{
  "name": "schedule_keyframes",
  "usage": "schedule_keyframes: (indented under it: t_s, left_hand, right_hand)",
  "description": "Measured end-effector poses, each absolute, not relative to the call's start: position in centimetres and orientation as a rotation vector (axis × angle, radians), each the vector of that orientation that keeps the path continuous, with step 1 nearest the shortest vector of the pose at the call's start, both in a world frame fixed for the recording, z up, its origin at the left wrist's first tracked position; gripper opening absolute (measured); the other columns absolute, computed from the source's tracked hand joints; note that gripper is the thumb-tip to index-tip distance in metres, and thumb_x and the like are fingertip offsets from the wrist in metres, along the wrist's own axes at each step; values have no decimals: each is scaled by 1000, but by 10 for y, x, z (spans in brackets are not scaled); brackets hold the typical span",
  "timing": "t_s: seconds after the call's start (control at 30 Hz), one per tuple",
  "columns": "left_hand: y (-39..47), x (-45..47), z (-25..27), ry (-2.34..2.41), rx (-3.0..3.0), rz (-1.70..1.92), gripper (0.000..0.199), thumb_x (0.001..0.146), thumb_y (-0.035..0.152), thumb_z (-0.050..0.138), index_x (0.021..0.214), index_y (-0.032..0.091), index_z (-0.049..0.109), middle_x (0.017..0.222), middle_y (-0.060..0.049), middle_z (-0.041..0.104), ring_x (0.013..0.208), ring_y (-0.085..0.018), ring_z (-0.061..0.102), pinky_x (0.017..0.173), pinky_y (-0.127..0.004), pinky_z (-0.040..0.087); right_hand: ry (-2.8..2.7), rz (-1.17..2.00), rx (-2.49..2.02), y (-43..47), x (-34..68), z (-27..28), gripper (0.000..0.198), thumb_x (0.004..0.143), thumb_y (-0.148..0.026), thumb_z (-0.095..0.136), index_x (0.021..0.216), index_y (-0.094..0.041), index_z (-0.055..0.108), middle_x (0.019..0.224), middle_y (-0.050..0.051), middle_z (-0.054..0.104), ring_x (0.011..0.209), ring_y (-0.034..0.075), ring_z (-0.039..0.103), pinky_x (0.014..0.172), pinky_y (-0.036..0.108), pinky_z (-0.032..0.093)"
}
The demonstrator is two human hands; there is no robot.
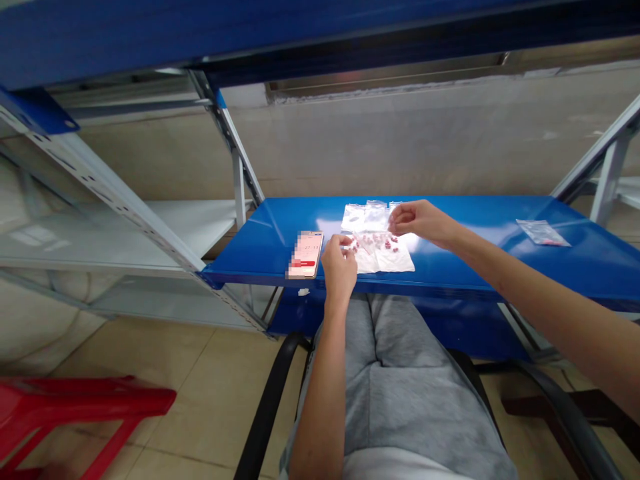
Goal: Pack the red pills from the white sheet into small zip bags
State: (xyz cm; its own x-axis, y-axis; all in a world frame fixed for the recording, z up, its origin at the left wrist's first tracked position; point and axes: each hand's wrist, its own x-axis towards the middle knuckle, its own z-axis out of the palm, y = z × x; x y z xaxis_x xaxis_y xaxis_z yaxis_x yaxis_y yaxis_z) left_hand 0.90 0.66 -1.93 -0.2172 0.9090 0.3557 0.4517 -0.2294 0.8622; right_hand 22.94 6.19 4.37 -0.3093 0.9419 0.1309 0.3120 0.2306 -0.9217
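Observation:
A white tissue (pixel 383 265) lies on the blue shelf top (pixel 465 250), with several small dark-pink pieces (pixel 388 245) scattered over it. My left hand (pixel 340 263) rests at the tissue's left side, fingers curled and thumb and forefinger drawn together beside some of the pieces. Whatever those fingertips hold is too small to make out. Above the tissue's far right part is my right hand (pixel 413 219), its fingers closed in a pinch; their contents cannot be made out. Small clear zip bags (pixel 375 216) lie side by side behind the tissue, the rightmost partly hidden by my right hand.
A phone (pixel 307 255) with a lit screen lies left of my left hand. Farther right is another zip bag (pixel 543 232) with something reddish inside. A blue upper shelf (pixel 320 33) hangs overhead between grey metal posts (pixel 115 193). A red stool (pixel 85 403) stands at lower left.

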Motion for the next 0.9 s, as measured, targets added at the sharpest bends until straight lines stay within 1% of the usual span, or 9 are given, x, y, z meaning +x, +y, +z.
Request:
schedule_keyframes:
  t_s: [0.07, 0.13, 0.23, 0.37, 0.47, 0.6, 0.77, 0.9]
  left_hand:
    - [6, 3, -20, 1699, 1678, 1419, 25, 83, 3, 65, 103, 19, 64, 103, -4, 70, 83, -15, 67, 84, -29, 53]
    - [7, -2, -21, 1743, 1732, 1364, 30, 83, 6, 69, 111, 19, 65, 106, -5, 70, 84, -16, 66, 85, -30, 53]
    - [8, -6, -24, 1772, 1817, 1254, 32, 84, 10, 72, 115, 18, 68, 108, -6, 71, 84, -17, 64, 88, -32, 52]
    - [10, -6, -29, 1770, 1880, 1159, 29, 87, 14, 73, 115, 19, 72, 105, -6, 73, 88, -18, 65, 90, -32, 51]
    - [9, -4, -31, 1800, 1892, 1119, 26, 89, 15, 71, 115, 19, 72, 105, -6, 73, 93, -20, 66, 91, -32, 50]
    - [5, 4, -33, 1870, 1857, 1069, 23, 92, 17, 68, 114, 21, 71, 111, -7, 74, 99, -21, 67, 91, -32, 49]
    - [2, 13, -34, 1935, 1823, 1083, 16, 95, 21, 67, 110, 21, 70, 112, -7, 74, 104, -23, 66, 88, -31, 48]
    - [2, 16, -35, 1966, 1763, 1111, 13, 95, 21, 66, 107, 24, 70, 109, -6, 76, 102, -23, 67, 83, -30, 47]
  right_hand:
    - [-1960, 871, -1243, 69, 222, 52, 13, 70, -18, 80, 78, -19, 69, 73, 4, 75, 69, 19, 70, 66, 31, 52]
    - [-2159, 627, -1312, 73, 212, 59, 9, 73, -14, 75, 79, -19, 69, 75, 3, 75, 71, 19, 71, 66, 29, 50]
    - [-2418, 342, -1295, 73, 197, 69, 10, 77, -11, 69, 83, -19, 70, 78, 2, 75, 72, 17, 69, 67, 26, 46]
    - [-2648, 86, -1192, 71, 182, 74, 16, 82, -6, 60, 85, -18, 70, 79, 3, 73, 69, 15, 62, 65, 26, 38]
    - [-2732, -2, -1150, 72, 177, 73, 19, 85, -4, 56, 84, -17, 69, 78, 5, 72, 67, 15, 58, 65, 27, 33]
    - [-2758, -28, -1087, 76, 176, 68, 20, 89, -4, 53, 84, -17, 68, 79, 6, 71, 67, 15, 54, 66, 28, 31]
    - [-2788, -35, -998, 81, 179, 64, 20, 92, -6, 50, 86, -16, 67, 82, 8, 71, 69, 16, 54, 67, 28, 32]
    - [-2778, -23, -923, 84, 181, 61, 19, 93, -9, 50, 87, -16, 68, 86, 9, 72, 73, 17, 57, 69, 29, 35]
